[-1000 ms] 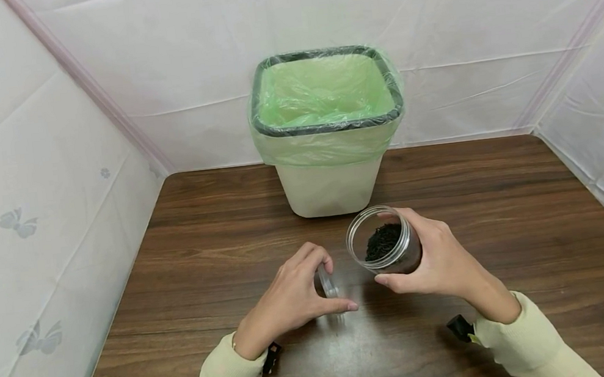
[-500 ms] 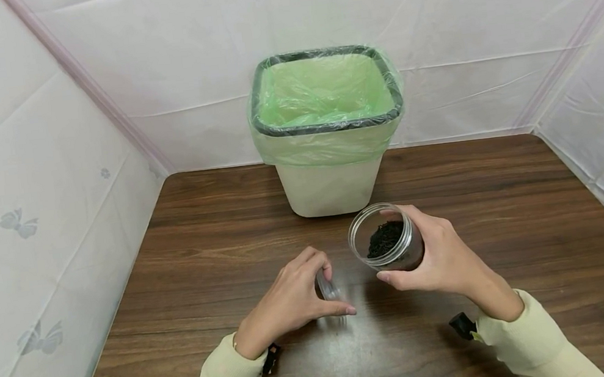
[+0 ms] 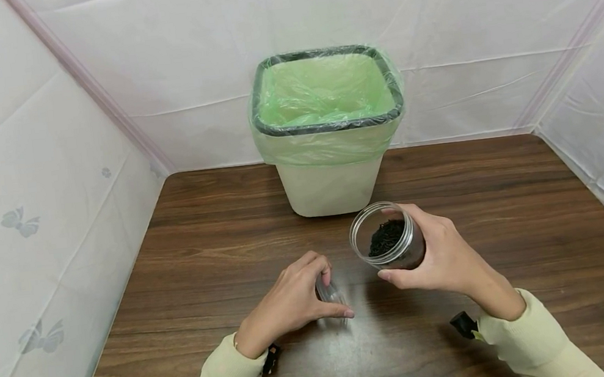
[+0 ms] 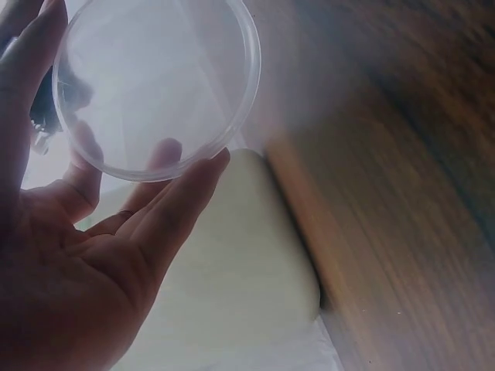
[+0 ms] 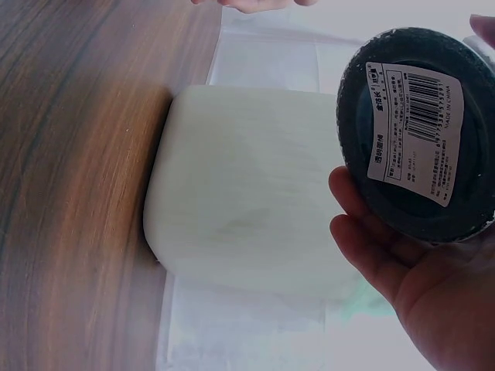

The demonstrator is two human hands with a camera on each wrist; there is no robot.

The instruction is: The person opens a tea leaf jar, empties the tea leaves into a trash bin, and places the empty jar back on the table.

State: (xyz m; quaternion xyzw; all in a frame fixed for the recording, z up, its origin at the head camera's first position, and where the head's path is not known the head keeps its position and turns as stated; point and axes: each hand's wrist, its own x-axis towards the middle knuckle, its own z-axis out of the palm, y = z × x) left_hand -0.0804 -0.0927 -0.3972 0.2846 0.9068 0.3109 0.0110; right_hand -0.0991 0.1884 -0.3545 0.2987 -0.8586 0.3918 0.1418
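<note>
A clear round jar [image 3: 404,245] with a threaded mouth is tilted to the left in my right hand [image 3: 438,254], which grips it round the side. Dark, shredded dry leaves, like loose tea [image 3: 386,238], lie inside it. Its base carries a white barcode label [image 5: 416,131] in the right wrist view. My left hand [image 3: 294,297] holds a clear round lid [image 3: 331,293] by its edge, off to the left of the jar and apart from it. The whole disc of the lid [image 4: 158,85] shows in the left wrist view, with the fingertips at its rim.
Beyond the hands stands a pale bin [image 3: 332,188] on the brown wooden table [image 3: 217,222]. A green plastic bag [image 3: 325,146] lines it, held by a dark rim ring [image 3: 329,127]. White sheeting [image 3: 183,53] encloses the table at the back and sides.
My left hand has lowered slightly toward me, and the lid has tilted a little more. The jar in my right hand has shifted very slightly to the right and up.
</note>
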